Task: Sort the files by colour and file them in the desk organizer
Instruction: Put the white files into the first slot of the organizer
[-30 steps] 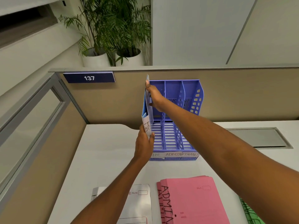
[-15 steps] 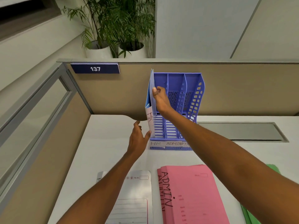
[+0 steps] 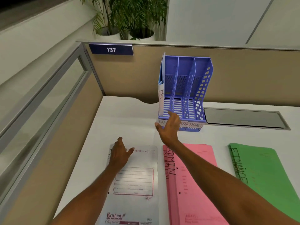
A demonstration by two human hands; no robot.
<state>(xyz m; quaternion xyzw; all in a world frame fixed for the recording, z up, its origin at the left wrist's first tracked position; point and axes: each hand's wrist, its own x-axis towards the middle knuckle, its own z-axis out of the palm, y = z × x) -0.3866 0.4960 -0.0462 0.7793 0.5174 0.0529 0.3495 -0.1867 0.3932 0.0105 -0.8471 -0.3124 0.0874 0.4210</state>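
White file (image 3: 161,101) upright, organizer (image 3: 203,88) L slot.

file (image 3: 161,93) released, left hand (image 3: 120,153), right hand (image 3: 169,127) withdrawn

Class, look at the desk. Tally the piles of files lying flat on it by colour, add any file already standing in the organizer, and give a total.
White pile: 1
Pink pile: 1
Green pile: 1
HR file standing in the left compartment of the desk organizer: 1
Total: 4
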